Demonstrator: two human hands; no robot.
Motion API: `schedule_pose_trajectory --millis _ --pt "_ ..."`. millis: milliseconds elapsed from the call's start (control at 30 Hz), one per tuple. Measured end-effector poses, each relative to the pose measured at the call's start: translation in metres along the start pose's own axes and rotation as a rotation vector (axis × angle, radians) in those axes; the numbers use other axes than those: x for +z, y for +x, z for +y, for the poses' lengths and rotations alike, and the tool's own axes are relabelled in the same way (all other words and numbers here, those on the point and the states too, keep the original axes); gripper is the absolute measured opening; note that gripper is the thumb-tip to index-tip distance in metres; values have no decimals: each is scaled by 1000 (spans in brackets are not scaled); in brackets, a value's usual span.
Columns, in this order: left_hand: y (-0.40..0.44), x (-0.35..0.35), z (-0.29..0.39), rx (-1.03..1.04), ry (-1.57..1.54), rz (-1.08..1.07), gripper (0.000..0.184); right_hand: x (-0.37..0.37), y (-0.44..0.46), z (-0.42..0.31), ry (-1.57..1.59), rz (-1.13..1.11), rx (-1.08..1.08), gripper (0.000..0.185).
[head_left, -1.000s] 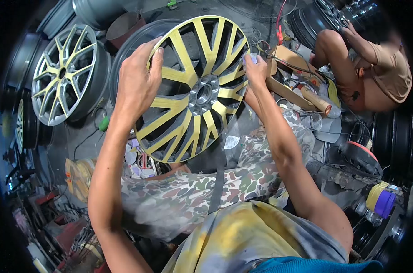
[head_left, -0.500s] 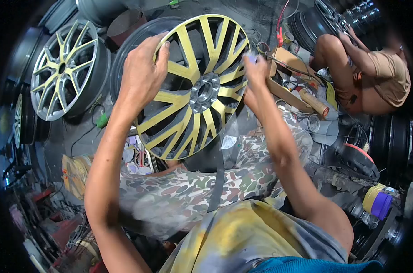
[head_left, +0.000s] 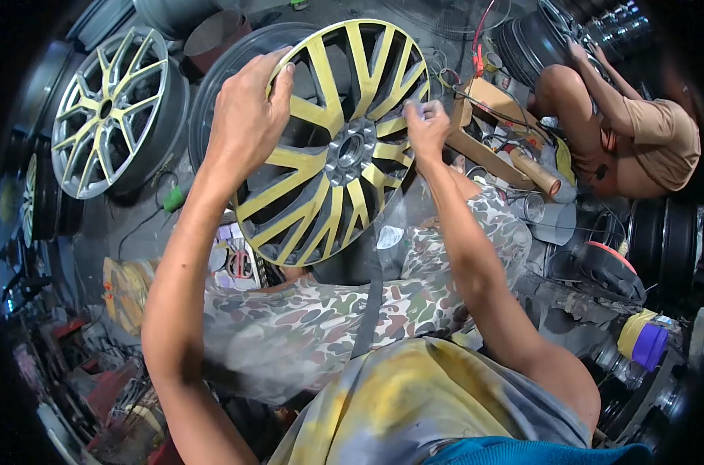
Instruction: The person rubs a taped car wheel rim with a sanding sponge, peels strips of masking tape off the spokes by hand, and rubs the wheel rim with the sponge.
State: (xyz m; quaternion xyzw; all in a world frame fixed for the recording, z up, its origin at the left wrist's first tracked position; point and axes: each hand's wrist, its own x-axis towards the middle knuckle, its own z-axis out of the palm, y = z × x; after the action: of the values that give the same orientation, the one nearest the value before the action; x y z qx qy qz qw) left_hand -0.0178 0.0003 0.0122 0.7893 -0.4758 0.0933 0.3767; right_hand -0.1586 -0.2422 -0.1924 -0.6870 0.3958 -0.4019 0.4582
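1. Yellow spoke faces marked the large, round, dark-gapped metal wheel [head_left: 350, 153], which stood tilted in front of the person, above the legs in green-and-brown camouflage trousers [head_left: 414, 310]; what bore its lower edge could not be told.
2. The bare left hand [head_left: 250, 112] gripped the wheel's upper left rim, thumb lying along the near side and the other fingers wrapped over the edge, mostly out of sight.
3. The bare right hand [head_left: 429, 133] was at the wheel's right side, its fingers bent and drawn together over the spoke ends; whether they pinched anything could not be told.
4. Behind the held wheel lay a dark grey round rim [head_left: 210, 85], partly covered by it.
5. To the left, well apart from the right hand, leaned a silver wheel with yellow-faced spokes [head_left: 113, 115], a bright green plastic piece [head_left: 173, 199] near its foot.
6. Beyond the right hand sat an open brown cardboard box [head_left: 495, 101] and a brown tube [head_left: 536, 172].
7. Farther right, a crouching co-worker in a tan shirt [head_left: 662, 143] had both hands at a black wheel [head_left: 526, 46].
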Motion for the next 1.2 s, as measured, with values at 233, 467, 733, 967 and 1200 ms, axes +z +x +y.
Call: schedule_pose_trajectory --millis 233,467,733,967,1200 --pt "0 -2 1 -51 12 -24 29 4 -18 -11 -190 7 -94 27" --pt "-2 -1 -4 -12 -5 8 29 12 -29 2 -138 -108 -44 35" --pt "-1 -3 0 -44 -8 -23 31 7 -28 9 -62 -154 18 32" --pt "1 -1 -3 -19 9 -13 30 21 -43 37 138 -61 -53 38" --pt "0 -3 -5 -8 5 -10 30 -5 -29 20 -4 97 -27 36"
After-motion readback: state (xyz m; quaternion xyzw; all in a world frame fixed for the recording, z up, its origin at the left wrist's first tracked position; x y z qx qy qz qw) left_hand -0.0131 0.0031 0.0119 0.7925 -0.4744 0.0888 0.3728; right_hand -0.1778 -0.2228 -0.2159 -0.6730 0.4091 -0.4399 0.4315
